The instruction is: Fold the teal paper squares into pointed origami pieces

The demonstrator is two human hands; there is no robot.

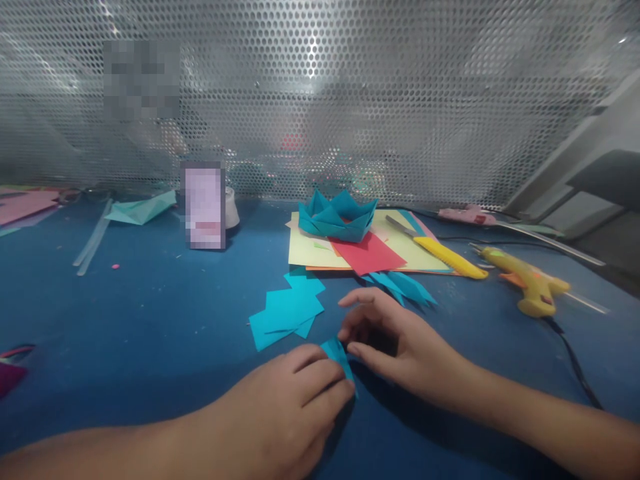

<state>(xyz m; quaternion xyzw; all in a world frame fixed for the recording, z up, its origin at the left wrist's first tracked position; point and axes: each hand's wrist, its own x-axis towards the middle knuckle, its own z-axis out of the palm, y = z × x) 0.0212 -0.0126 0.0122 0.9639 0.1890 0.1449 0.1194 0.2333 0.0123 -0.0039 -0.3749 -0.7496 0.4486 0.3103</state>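
My left hand (297, 400) is closed on a small folded piece of blue paper (336, 350) against the table; part of the paper is under my fingers. Just right of it, my right hand (400, 340) is curved with thumb and fingers apart, its fingertips beside the paper's edge and nothing seen in its grasp. Loose blue paper squares (293, 308) overlap one another beyond my left hand. Several pointed, folded blue pieces (407, 287) lie behind my right hand. Farther back stands a crown-like ring of folded blue paper (337, 223).
Under the ring lies a stack of coloured sheets (305, 253), with a red paper (373, 253) and a yellow utility knife (445, 257) on it. A yellow glue gun (533, 280) with a cord lies right. A phone (205, 207) stands upright before a perforated metal screen (310, 100).
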